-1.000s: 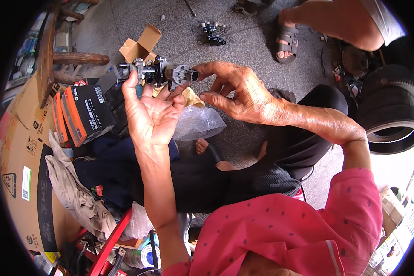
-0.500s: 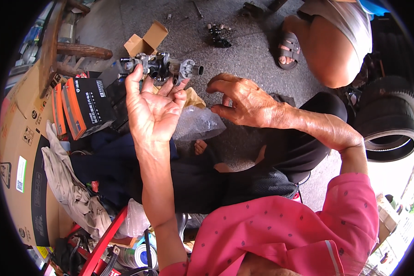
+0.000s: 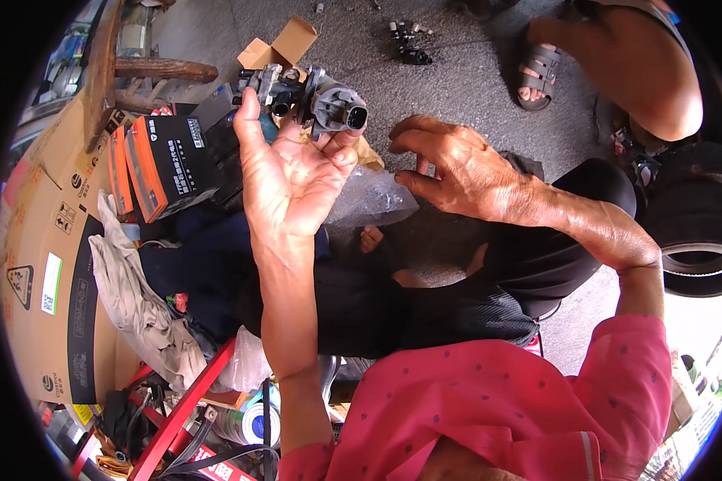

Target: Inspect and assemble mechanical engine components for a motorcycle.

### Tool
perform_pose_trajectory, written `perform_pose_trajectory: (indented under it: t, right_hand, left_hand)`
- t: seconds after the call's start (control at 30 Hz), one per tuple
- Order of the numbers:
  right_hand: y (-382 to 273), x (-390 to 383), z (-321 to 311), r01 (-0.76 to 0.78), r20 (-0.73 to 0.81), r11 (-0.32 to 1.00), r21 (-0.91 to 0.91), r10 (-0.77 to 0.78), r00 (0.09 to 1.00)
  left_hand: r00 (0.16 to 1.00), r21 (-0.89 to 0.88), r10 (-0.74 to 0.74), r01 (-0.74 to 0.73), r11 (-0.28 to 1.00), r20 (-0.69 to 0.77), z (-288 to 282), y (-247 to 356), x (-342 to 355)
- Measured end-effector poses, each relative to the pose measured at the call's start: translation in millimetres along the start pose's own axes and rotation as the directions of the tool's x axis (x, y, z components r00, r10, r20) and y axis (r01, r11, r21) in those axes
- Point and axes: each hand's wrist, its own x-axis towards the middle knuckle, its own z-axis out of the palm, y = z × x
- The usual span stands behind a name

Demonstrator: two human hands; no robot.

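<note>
- Your left hand (image 3: pixel 293 180) is palm up, carrying the grey-and-black mechanical part (image 3: pixel 322 94) at the fingertips: thumb against its left end, other fingers behind and under it. Exact finger contact is partly hidden.
- Part is held up above the floor (image 3: pixel 473 72), lying roughly crosswise. Its dark oval socket (image 3: pixel 356 118) is at the right end, facing you.
- Your right hand (image 3: pixel 465 172) is just right of the part, apart from it. Back of the hand up, fingers bent, thumb spread from the index finger.
- Beyond the part, a small cardboard box (image 3: pixel 294 40) stands with its flaps up.
- Farther out on the floor, a small black assembly (image 3: pixel 413 50), well apart from both hands.
- Below and between your hands: clear bubble wrap (image 3: pixel 373 199), with brown paper (image 3: pixel 367 155) by your left fingers.
- Left of your left hand: orange-and-black boxes (image 3: pixel 172 164), tilted.
- Upper right: another person's bent leg (image 3: pixel 654 76) and sandalled foot (image 3: pixel 540 76).
</note>
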Motion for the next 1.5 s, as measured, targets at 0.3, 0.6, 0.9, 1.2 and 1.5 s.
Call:
perform_pose_trajectory:
  t: [0.3, 0.6, 0.9, 1.2, 1.5]
  right_hand:
    - [-2.8, -6.4, 1.4, 0.075, -0.006, 0.997, -0.027, -0.075, 0.997]
    - [-1.7, -7.2, 1.5, 0.079, -0.004, 0.997, -0.023, -0.079, 0.997]
    - [0.8, -6.3, 2.1, 0.105, -0.018, 0.994, -0.038, -0.105, 0.994]
    - [-1.9, -6.0, 0.7, 0.091, 0.011, 0.995, -0.044, -0.091, 0.996]
    - [-0.3, -4.4, 1.3, 0.113, -0.090, 0.993, -0.042, -0.117, 0.989]
  left_hand:
    - [0.999, -0.023, -0.025, 0.026, 0.999, 0.034, -7.1, 2.6, 3.6]
    - [0.994, 0.053, 0.054, -0.048, 0.997, -0.100, 1.5, -0.2, 5.7]
    - [0.994, 0.058, 0.065, -0.060, 0.996, -0.088, -1.5, 2.1, 7.6]
    - [1.000, 0.038, -0.003, 0.004, 0.999, -0.022, -6.7, 6.0, 8.2]
    - [1.000, 0.078, 0.000, 0.002, 0.997, -0.020, -6.0, 4.5, 8.5]
